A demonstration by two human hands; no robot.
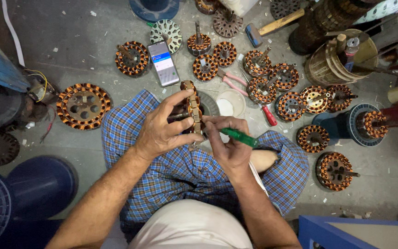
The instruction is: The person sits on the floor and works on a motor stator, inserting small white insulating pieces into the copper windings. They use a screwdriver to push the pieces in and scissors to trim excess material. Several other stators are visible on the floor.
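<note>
Gripping a bare fan stator core [191, 107] on edge above the lap, the left hand [164, 129] has its thumb and fingers clenched around the rim. The right hand [229, 143] grasps a green-handled screwdriver [239, 137], its tip hidden at the core's lower edge, so the contact cannot be told. Both hands hover over a blue checked cloth [180, 170] across the knees. On the concrete floor [70, 55] beyond lie a smartphone [163, 63], pink-handled pliers [233, 82], a white bowl [230, 103], and many copper-wound stators [83, 105]. A wooden-handled hammer [272, 26] lies farther off.
</note>
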